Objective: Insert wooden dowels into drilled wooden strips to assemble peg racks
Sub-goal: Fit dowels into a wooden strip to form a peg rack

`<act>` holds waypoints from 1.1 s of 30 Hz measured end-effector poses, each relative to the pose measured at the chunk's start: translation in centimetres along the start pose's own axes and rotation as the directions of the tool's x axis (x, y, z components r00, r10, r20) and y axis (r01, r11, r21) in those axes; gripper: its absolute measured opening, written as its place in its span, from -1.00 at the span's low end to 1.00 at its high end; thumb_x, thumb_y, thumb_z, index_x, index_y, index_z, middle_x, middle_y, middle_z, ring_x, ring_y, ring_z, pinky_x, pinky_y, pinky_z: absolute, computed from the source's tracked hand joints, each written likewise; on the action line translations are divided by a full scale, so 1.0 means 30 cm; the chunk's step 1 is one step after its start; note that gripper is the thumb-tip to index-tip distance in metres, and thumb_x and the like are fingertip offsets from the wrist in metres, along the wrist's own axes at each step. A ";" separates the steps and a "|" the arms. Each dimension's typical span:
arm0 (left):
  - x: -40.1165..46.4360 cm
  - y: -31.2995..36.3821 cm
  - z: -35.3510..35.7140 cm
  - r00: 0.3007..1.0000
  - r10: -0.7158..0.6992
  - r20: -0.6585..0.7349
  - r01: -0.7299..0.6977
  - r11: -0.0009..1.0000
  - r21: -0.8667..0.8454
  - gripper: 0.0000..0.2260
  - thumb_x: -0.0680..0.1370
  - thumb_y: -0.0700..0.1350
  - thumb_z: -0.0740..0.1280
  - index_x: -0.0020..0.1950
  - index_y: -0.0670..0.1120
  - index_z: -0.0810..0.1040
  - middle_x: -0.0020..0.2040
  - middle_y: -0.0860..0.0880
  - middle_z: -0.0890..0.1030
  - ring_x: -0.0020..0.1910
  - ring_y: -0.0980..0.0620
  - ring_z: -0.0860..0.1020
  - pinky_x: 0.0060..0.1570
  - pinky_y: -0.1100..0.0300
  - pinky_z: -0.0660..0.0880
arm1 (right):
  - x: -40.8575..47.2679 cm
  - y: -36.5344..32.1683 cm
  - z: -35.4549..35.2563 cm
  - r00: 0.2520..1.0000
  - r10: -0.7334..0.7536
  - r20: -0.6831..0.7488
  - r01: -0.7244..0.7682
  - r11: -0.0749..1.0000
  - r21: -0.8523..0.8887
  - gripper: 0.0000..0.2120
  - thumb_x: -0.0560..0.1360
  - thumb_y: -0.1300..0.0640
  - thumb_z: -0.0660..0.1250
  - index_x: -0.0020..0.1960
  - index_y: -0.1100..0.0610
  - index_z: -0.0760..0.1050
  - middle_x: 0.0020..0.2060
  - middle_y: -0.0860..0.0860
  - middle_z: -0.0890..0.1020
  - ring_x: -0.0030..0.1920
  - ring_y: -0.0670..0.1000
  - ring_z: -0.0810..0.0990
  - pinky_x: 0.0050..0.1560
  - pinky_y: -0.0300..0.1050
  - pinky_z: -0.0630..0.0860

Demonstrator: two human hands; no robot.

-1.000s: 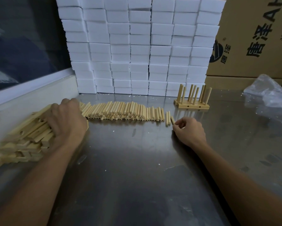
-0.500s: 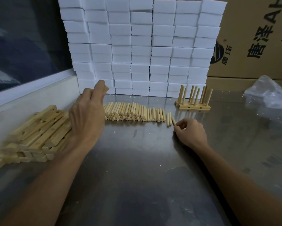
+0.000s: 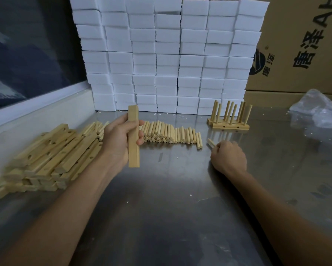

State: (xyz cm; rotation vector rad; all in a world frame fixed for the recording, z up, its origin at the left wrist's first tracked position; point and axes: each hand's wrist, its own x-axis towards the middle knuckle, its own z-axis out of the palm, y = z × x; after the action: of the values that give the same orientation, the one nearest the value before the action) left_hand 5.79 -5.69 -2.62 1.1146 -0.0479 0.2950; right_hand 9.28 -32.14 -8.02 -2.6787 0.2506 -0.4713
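Wooden strip is standing upright at frame centre-left, gripped by left hand; right hand is pinching a dowel at table level, best turning drilled face toward it.

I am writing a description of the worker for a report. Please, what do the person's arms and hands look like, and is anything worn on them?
Both forearms are bare as far as the head view shows: no sleeve reaches into the picture. The left hand and the right hand wear no gloves. No ring, watch, bracelet or bandage is visible on either wrist or on the fingers that show.
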 end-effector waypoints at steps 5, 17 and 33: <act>-0.003 -0.017 -0.014 0.988 -0.140 0.058 0.146 0.980 -0.131 -0.81 0.60 -0.29 0.20 0.16 -0.21 0.54 -0.20 -0.11 0.57 -0.39 0.04 0.56 -0.51 0.26 0.43 | -0.004 -0.001 -0.012 0.999 0.048 -0.017 -0.043 0.973 0.229 -0.80 0.63 0.14 0.17 0.16 0.23 0.43 -0.05 0.16 0.57 -0.10 0.16 0.60 0.03 0.19 0.58; -0.024 -0.056 -0.021 0.920 -0.340 0.193 0.366 0.923 -0.116 -0.79 0.65 -0.05 0.20 0.00 -0.18 0.49 -0.24 -0.07 0.54 -0.50 0.12 0.36 -0.67 0.33 0.27 | -0.061 -0.049 -0.013 0.962 -0.219 -0.165 0.265 0.899 0.349 -0.80 0.64 0.18 0.12 0.24 0.14 0.37 -0.31 0.00 0.48 -0.36 -0.02 0.43 -0.36 -0.12 0.31; -0.052 -0.087 0.006 0.908 -0.355 0.224 0.360 0.933 0.017 -0.72 0.61 -0.05 0.27 0.26 -0.16 0.44 -0.28 -0.04 0.55 -0.50 0.09 0.39 -0.65 0.30 0.30 | -0.144 -0.151 -0.023 0.834 -0.520 -0.187 0.552 0.790 0.266 -0.84 0.66 0.14 0.14 0.23 0.05 0.30 -0.29 -0.11 0.50 -0.36 -0.11 0.42 -0.42 -0.13 0.30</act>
State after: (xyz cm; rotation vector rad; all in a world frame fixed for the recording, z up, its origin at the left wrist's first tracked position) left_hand 4.98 -7.24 -5.11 1.1047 -0.0459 -0.1620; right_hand 5.49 -27.27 -6.76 -2.3791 -0.5424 -0.7511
